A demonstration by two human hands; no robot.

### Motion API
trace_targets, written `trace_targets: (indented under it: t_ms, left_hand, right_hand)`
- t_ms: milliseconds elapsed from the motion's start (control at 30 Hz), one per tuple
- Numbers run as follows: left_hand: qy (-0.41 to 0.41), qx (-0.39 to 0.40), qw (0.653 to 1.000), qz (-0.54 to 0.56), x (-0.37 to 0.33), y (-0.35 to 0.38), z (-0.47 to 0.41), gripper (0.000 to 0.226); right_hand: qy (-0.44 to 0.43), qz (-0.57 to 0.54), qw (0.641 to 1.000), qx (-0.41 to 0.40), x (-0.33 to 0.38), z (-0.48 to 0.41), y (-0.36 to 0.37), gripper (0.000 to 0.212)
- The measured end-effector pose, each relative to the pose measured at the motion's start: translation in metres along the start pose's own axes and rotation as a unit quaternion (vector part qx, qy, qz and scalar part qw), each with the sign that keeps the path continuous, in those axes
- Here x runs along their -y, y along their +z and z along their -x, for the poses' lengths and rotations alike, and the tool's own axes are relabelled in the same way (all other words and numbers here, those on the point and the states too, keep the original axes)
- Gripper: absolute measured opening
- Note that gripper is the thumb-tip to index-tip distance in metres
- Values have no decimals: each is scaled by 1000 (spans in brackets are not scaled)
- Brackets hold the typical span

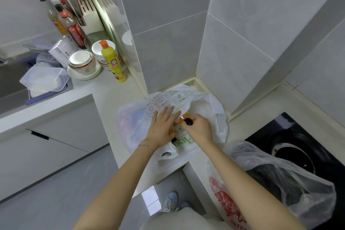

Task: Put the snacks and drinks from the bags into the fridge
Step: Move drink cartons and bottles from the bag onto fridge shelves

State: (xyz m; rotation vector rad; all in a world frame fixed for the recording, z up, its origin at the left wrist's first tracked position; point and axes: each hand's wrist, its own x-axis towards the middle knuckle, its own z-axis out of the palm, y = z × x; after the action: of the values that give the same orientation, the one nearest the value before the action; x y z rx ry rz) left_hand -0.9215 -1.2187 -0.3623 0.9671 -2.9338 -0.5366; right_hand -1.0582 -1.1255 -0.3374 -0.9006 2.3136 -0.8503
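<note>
Here, white bag [209, 102] holds bottle [187, 121] — right grip [200, 129] clasps it, left grip [161, 127] spread.

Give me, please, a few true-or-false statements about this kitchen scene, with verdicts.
1. The right hand grips a black-capped bottle. True.
2. The left hand is clenched in a fist. False: its fingers lie straight on the white bag.
3. The yellow bottle lies on its side. False: it stands upright beside the bowls.
4. A second plastic bag lies partly over the stove. True.
</note>
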Motion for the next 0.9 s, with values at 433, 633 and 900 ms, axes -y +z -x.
trace_targets:
  t_ms: [433, 633, 900]
  left_hand:
    - [-2, -68, 981, 180, -37, 8, -10, 94]
    - [-11, -94, 967, 237, -43, 11, -5, 85]
    - [-84, -160, 889, 421, -56, -25, 22, 53]
  right_hand:
    - [-123, 43, 991, -5, 20, 5, -41, 19]
    - [-113, -106, 987, 42, -4, 5, -42, 27]
    - [-6, -123, 992, 10, -26, 8, -35, 36]
